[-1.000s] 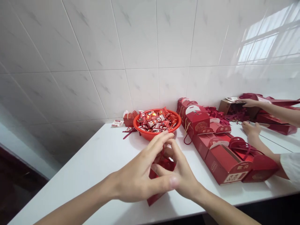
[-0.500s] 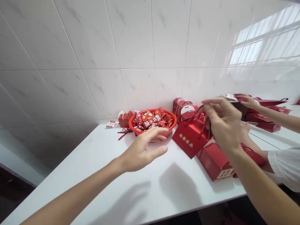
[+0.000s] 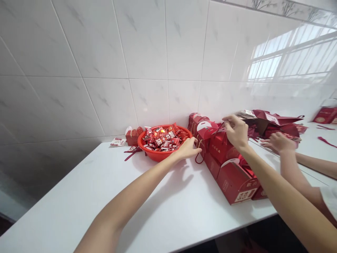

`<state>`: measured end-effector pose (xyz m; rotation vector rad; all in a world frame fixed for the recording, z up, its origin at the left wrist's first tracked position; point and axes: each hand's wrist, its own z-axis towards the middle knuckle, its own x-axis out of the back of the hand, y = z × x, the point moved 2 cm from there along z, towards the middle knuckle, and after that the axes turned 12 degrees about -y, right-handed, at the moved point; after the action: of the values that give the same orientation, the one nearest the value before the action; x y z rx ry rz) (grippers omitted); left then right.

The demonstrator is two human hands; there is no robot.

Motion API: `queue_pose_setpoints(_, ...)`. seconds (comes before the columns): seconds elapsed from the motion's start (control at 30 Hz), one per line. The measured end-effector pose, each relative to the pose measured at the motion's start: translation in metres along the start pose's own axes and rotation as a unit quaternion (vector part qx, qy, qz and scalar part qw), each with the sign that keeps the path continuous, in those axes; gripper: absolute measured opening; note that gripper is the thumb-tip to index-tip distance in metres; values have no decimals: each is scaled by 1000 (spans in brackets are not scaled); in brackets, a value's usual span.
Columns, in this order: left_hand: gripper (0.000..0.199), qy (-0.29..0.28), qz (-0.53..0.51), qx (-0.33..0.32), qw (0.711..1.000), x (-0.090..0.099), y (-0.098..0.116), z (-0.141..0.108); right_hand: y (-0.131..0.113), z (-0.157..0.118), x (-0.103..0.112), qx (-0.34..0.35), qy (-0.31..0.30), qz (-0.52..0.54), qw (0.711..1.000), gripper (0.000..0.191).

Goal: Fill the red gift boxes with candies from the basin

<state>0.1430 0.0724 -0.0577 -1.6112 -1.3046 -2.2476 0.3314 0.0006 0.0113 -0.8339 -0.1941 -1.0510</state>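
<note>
Right hand (image 3: 236,133) pinches bag (image 3: 217,147) by cord (image 3: 220,127); close boxes (image 3: 234,182) could snag it. Left hand (image 3: 188,149), fingers apart, could bump bowl (image 3: 156,156).

Right hand (image 3: 235,130) holding the cord handle of a small red gift bag (image 3: 218,146) above the row of red boxes (image 3: 238,181); left hand (image 3: 188,147) over the right side of the red basin (image 3: 157,156), fingers apart; wrapped sweets (image 3: 165,137) heaped in the basin; printed cards (image 3: 117,142) and a small red box (image 3: 133,136) to its left; another person's hands (image 3: 283,142) near flattened red packaging (image 3: 273,121); white table (image 3: 105,189) beneath.
</note>
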Motion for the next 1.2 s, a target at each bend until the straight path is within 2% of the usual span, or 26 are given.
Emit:
queue_pose_setpoints(0.2,26,25,-3,-27,999,-10,4,19,8,-10,-11,5,-35,-41,999,25)
queue_pose_setpoints(0.4,17,59,-20,-64,996,-15,4,33,6,-15,-4,15,-99,-109,989,22)
queue_pose_setpoints(0.53,19,83,-43,-88,992,-21,3,44,2,-17,3,28,-137,-147,979,22)
queue_pose_setpoints(0.63,21,96,-66,-94,989,-21,3,50,0,-20,8,26,-143,-163,976,28)
queue_pose_setpoints(0.83,24,90,-85,-143,982,-17,9,54,1,-27,9,23,-162,-124,979,27)
queue_pose_setpoints(1.03,28,56,-126,-119,983,-24,-2,58,8,-32,9,28,-134,-129,982,32)
queue_pose_setpoints(1.2,26,50,-154,-82,983,-20,-10,53,4,-37,16,21,-71,-233,970,42)
